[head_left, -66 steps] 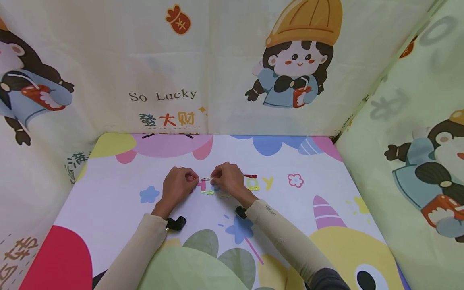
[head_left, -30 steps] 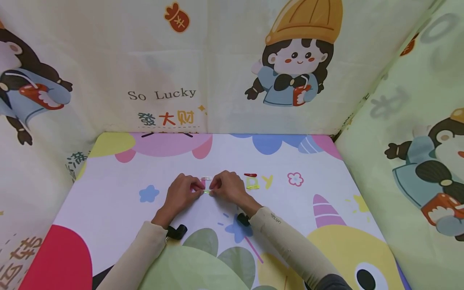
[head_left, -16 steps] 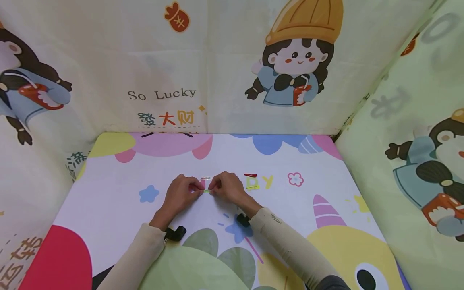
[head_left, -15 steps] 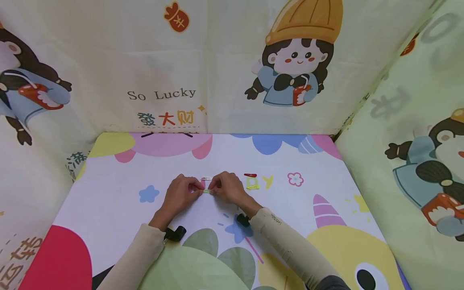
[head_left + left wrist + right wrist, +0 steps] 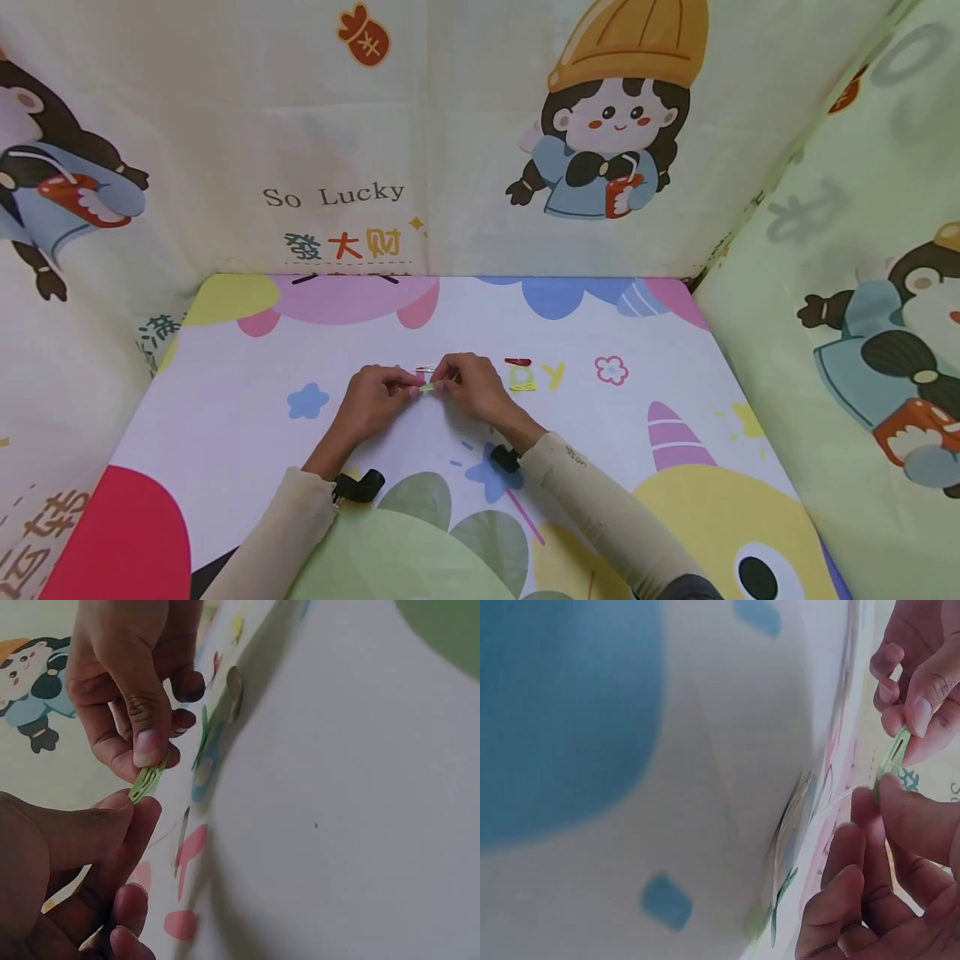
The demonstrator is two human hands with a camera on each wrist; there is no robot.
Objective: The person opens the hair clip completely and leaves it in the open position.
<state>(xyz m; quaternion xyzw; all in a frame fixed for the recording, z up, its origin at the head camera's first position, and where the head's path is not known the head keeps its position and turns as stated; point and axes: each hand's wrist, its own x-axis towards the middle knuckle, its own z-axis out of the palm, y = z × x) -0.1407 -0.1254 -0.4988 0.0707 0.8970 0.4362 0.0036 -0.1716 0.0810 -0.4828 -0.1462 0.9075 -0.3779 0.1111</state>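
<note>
Just above the table, both hands share a light green snap hair clip (image 5: 892,757). My left hand (image 5: 372,397) pinches one end between thumb and forefinger, while thumb and fingertips of my right hand (image 5: 474,387) pinch the other. In the left wrist view the clip's thin prongs show between the fingertips. Behind the hands lies a silver hair clip (image 5: 425,368). A darker green clip (image 5: 201,738) and a cream clip (image 5: 235,694) rest on the table on the right-hand side, hidden by my right hand in the head view.
Right of my hands lie a red hair clip (image 5: 517,362) and a yellow hair clip (image 5: 522,387). The tabletop (image 5: 247,400) bears printed letters and cartoon shapes. A patterned cloth wall (image 5: 465,167) rises behind it, with others at both sides.
Earlier my hands held the silver clip; it now lies on the table. They moved nearer, took the light green clip from the table, and have since raised it slightly.
</note>
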